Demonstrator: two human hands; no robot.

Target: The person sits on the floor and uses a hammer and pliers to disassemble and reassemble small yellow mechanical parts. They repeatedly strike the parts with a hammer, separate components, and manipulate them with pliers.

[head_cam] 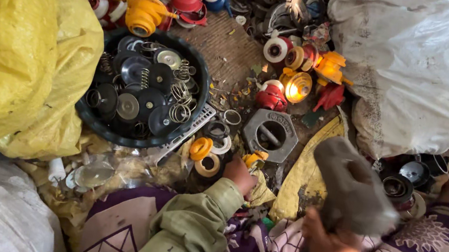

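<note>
Work in hand appears to be the breaking-down of small plastic and metal fittings into sorted parts, and it stands partly done. The left hand (240, 174) is pressed down with fingers closed on a small yellow fitting (255, 159) on the floor, just below a grey hexagonal metal block (271, 134). The right hand (330, 249) is wrapped tight around the handle of a heavy grey hammer (353, 188), whose blurred head is raised at about 3 o'clock from the fitting. Sorted output is visible: a round black tub (97, 123) at 10 o'clock from the left hand already holds many black discs, metal washers and coil springs (181, 92), well filled but not heaped. Loose yellow and white rings (201, 149) lie between tub and fitting. Unprocessed stock remains plentiful, judging by the heap of red, yellow and white fittings (145, 14) at 12 o'clock beyond the tub, and more beside the block. A yellow sack (29, 57) stands at 9 o'clock and a white sack (425, 72) at 2 o'clock; their contents cannot be told.
</note>
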